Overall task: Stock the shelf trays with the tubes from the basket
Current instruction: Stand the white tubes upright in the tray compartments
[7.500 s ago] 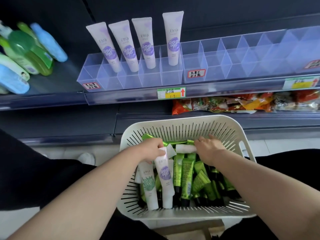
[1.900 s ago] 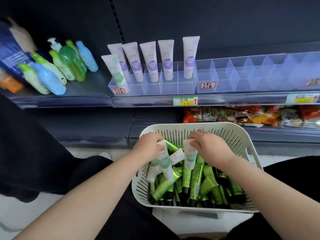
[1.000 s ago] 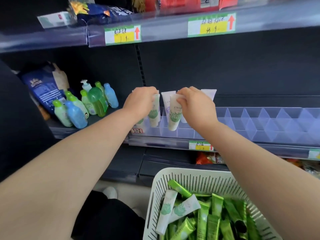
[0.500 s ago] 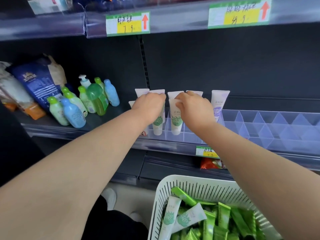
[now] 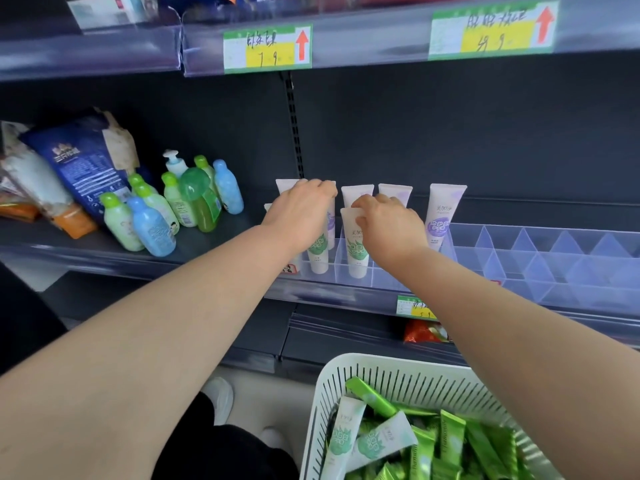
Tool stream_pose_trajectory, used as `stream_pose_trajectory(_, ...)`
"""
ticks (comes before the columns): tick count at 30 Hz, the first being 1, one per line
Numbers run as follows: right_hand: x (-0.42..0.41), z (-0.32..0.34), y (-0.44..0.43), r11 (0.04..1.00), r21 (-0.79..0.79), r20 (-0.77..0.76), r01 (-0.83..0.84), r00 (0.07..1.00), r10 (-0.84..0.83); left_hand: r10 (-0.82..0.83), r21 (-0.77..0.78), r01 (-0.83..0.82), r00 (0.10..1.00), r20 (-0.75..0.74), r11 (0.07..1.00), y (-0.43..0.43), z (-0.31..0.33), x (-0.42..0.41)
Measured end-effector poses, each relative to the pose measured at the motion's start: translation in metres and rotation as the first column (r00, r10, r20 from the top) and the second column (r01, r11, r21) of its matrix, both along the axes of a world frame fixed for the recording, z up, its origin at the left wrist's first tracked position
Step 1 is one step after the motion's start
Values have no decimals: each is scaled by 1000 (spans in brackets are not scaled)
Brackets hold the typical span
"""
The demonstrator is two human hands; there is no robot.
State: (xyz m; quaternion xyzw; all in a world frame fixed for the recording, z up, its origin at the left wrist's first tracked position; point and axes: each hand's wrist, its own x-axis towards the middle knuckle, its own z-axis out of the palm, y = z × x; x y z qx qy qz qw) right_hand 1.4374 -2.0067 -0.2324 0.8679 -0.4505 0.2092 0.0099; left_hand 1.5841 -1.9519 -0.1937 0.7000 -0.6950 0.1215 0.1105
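**A:** Where are the hands?

**B:** Both are up at the clear divided tray (image 5: pixel 554 271) on the shelf. The left hand (image 5: pixel 301 213) has its fingers curled down over the crimped top of a green-label tube (image 5: pixel 318 251). That tube stands upright, cap down, in a front compartment near the tray's left end. The hand hides the tube's top, so the grip looks likely rather than plain.

**A:** And the right?

**B:** The right hand (image 5: pixel 388 226) pinches the top edge of a second green-label tube (image 5: pixel 356 251) between thumb and fingertips. It stands upright in the next front compartment to the right.

**A:** What is behind them?

**B:** Purple-label tubes (image 5: pixel 445 216) stand upright in the tray's back row, one of them just right of the right hand.

**A:** The basket?

**B:** The white slotted basket (image 5: pixel 398 379) sits below the tray, nearer the person. In it, two white tubes (image 5: pixel 343 434) lie on a heap of shiny green tubes (image 5: pixel 450 441).

**A:** Left of the tray?

**B:** Small green and blue bottles (image 5: pixel 152 223) stand close by, with a blue bag (image 5: pixel 79 161) beyond them.
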Motion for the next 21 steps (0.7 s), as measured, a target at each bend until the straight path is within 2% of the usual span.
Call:
stream_pose_trajectory(9, -17, 9, 18, 1000, -23, 68, 12, 998, -10, -50, -71, 44, 995, -81, 997, 16, 6, -22)
stream_pose_trajectory(14, -47, -3, 50, 998, -52, 132, -19, 991, 26, -43, -29, 37, 967, -253, 999, 43, -7, -47)
stream_pose_trajectory(21, -109, -59, 97, 999, -28, 50, -24, 998, 25, -50, 100, 96, 919, -391, 990, 83, -67, -81)
